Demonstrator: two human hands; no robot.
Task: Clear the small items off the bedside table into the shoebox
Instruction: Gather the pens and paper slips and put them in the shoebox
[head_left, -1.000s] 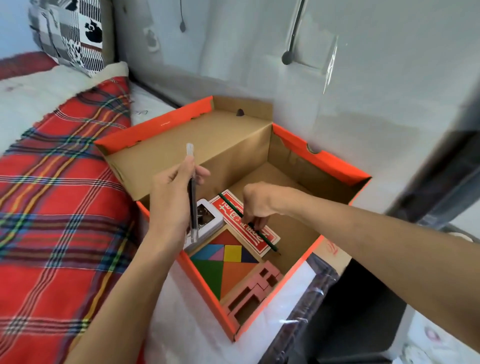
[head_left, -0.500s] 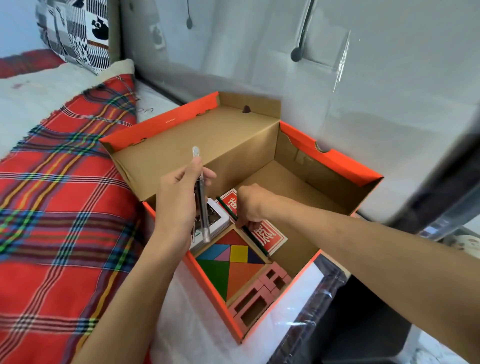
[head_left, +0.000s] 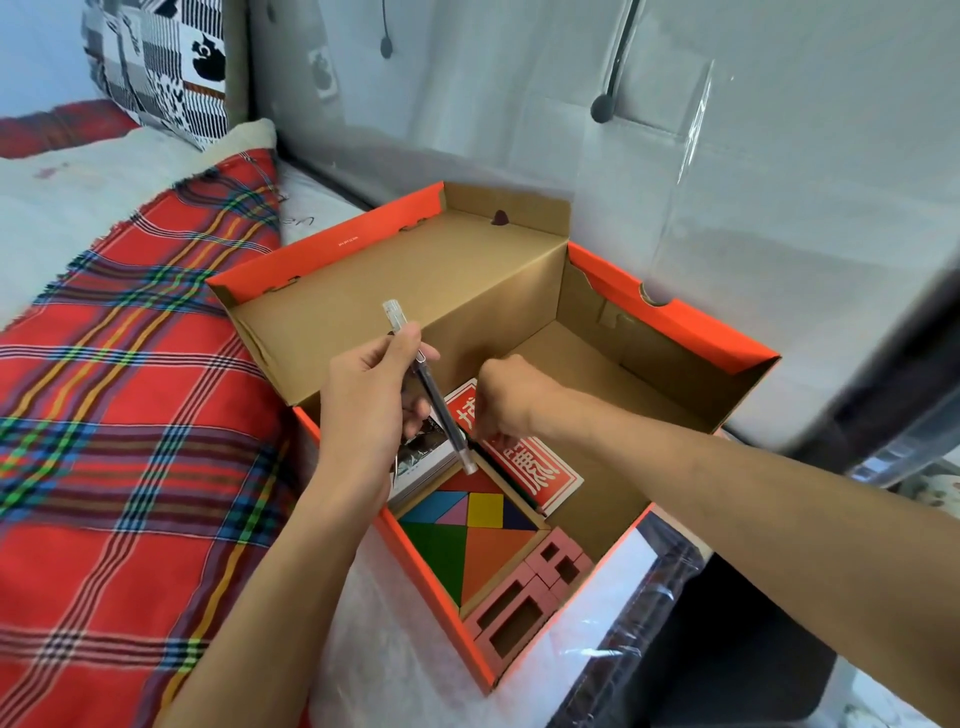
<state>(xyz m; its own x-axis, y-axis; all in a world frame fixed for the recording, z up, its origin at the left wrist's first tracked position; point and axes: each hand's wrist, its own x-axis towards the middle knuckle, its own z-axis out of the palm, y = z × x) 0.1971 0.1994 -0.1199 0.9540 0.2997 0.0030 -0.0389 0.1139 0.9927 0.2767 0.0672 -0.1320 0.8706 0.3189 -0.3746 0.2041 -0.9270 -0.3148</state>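
Head view: the orange shoebox (head_left: 701, 332) stands open, its lid (head_left: 389, 291) folded back toward the bed. Along its near edge lie a coloured tangram (head_left: 483, 535) and pink blocks (head_left: 524, 608) at the near corner. A red pack (head_left: 535, 467) sits toward the middle of the floor, and the far corner's floor shows bare cardboard.

Over the left edge, the left hand (head_left: 363, 405) grips a dark pen (head_left: 439, 405), its tip slanting down into the box above a white card box (head_left: 421, 462). The right hand (head_left: 506, 400) reaches in with fingers curled down onto the red pack. Whether they pinch anything is hidden.

The step looks like laying the pen inside. It would go best lowered flat against the red pack or onto the bare floor near the far corner, not dropped tip-first onto the tangram, where it could roll or nudge the pieces. The right hand should clear the landing spot first.

A wall sheathed in clear plastic (head_left: 727, 182) rises behind. A red plaid blanket (head_left: 130, 415) covers the bed on the left, with a black-and-white pillow (head_left: 156, 62) at its head. The box rests on a white, film-covered surface (head_left: 395, 649).
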